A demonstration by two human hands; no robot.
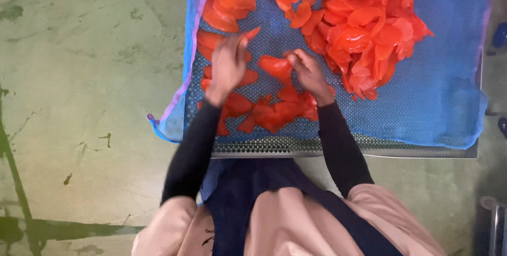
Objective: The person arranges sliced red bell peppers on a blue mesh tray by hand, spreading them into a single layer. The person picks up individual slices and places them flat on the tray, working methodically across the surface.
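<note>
Now, hands [266, 66] (both) pinching orange slice [275, 67]

Both arms reach forward from the body in black sleeves, elbows bent and spread, forearms angling inward. The left hand [228, 66] is raised, its back to the camera, fingers bunched together and pointing up and to the right. The right hand [310, 74] sits just beside it, slightly lower, fingers curled inward toward the left hand. The two hands stay apart, not touching.
</note>
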